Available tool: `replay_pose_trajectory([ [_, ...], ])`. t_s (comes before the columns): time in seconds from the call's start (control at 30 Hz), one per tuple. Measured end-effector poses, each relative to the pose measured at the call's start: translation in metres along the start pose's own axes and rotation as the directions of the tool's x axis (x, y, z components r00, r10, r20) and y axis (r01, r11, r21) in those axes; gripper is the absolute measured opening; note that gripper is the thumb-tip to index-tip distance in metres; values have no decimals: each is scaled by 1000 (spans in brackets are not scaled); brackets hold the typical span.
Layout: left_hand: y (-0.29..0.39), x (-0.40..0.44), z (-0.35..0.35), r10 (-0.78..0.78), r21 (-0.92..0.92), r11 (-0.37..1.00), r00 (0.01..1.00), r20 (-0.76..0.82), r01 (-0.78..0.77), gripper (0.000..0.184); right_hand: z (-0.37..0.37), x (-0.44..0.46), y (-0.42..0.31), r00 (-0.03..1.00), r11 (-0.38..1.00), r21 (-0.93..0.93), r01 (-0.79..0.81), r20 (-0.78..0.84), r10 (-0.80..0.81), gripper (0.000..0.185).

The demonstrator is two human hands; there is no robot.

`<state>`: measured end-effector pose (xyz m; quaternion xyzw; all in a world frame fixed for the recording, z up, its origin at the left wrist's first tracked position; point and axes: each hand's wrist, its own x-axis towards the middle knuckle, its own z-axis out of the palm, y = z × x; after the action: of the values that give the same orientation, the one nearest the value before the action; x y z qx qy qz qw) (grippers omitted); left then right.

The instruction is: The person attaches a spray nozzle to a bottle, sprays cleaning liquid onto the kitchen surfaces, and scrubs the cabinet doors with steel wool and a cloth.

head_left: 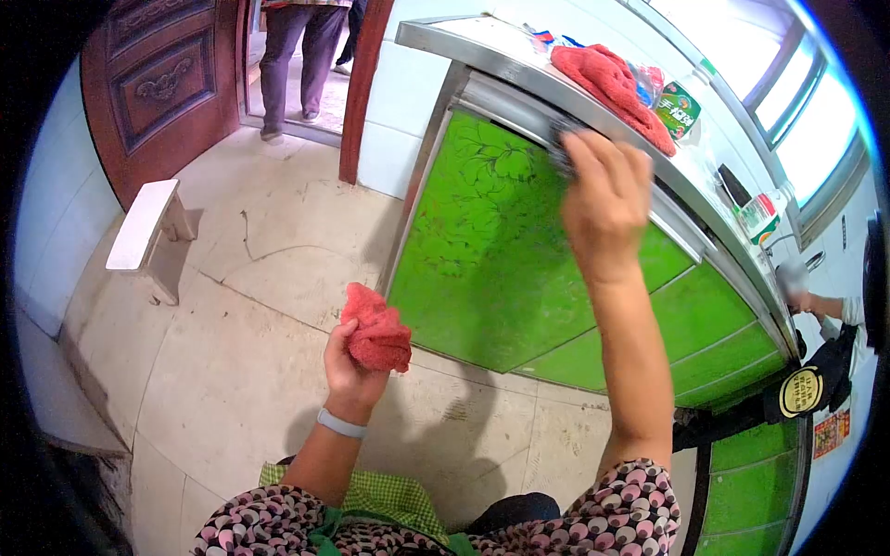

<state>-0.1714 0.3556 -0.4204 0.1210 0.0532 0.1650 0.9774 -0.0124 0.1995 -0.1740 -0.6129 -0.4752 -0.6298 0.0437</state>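
My left hand [348, 375] is closed around a crumpled red cloth [380, 332], held over the floor in front of the cabinet. Up at the cabinet's top edge, my right hand [607, 204] grips a dark grey scouring pad [560, 146], partly smeared by motion. The pad is at the metal strip above a glossy green cabinet door [464, 250] that has dark floral lines on it. Over that strip runs the steel-edged countertop [445, 35]. A second red cloth [607, 88] lies on the counter, just above my right hand.
Beside the counter cloth stands a bottle with a green label [681, 109]; another bottle [762, 215] is farther right. A small white stool [146, 224] stands on the left, near a brown door [171, 79]. One person's legs [297, 65] show in the doorway. Another person [830, 310] is at far right.
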Motion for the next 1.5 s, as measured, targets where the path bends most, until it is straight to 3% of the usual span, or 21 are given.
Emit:
replay_pose_trajectory([
  [0.17,4,-6,2,-33,-123,992,999,-19,30,40,-20,-27,11,996,990,-108,-87,-43,83,34],
  [0.27,2,-8,0,-64,-113,991,998,25,66,37,12,-4,-6,995,999,-17,-46,-95,44,32],
  [0.4,-1,-7,2,-84,-131,987,995,53,91,36,64,43,-48,990,993,103,53,-134,-39,17],
  [0.47,-2,-4,1,-79,-125,988,994,81,89,35,75,58,-69,998,992,121,-34,55,27,12],
  [0.5,-1,-4,3,-78,-116,989,991,107,91,35,80,62,-75,999,992,114,-48,-4,49,10],
  [0.63,1,-6,15,-35,-61,997,996,84,40,35,44,43,-53,986,985,173,26,-166,4,21],
  [0.77,-2,4,-4,-67,-98,992,996,63,73,35,1,-11,-12,996,991,108,83,12,-84,31],
  [0.87,-1,3,-2,-65,-128,989,997,31,68,34,-9,-11,-2,999,996,86,29,11,-30,32],
  [0.9,-1,3,0,-60,-144,988,998,12,61,33,-5,-2,-6,997,991,110,-71,-32,75,27],
  [1.03,-1,6,-4,-52,-172,984,999,-13,49,33,34,20,-35,999,985,174,4,-52,5,21],
  [1.1,0,4,-1,-39,-154,987,999,-8,38,33,50,36,-48,996,984,173,-33,-74,46,15],
  [1.2,1,4,0,-3,-115,993,1000,-5,2,34,77,55,-67,998,988,156,-14,-58,24,7],
  [1.27,1,3,-1,3,-97,995,1000,15,-1,36,92,66,-85,998,993,116,15,54,-21,1],
  [1.3,1,2,0,17,-79,997,999,27,-14,38,107,64,-93,992,985,168,51,102,-69,4],
  [1.43,6,-5,15,3,-81,997,1000,19,-2,39,124,72,-120,997,941,339,17,-74,8,2],
  [1.5,8,-9,19,16,-57,998,1000,-27,-17,39,118,68,-134,996,819,568,-82,18,87,15],
])
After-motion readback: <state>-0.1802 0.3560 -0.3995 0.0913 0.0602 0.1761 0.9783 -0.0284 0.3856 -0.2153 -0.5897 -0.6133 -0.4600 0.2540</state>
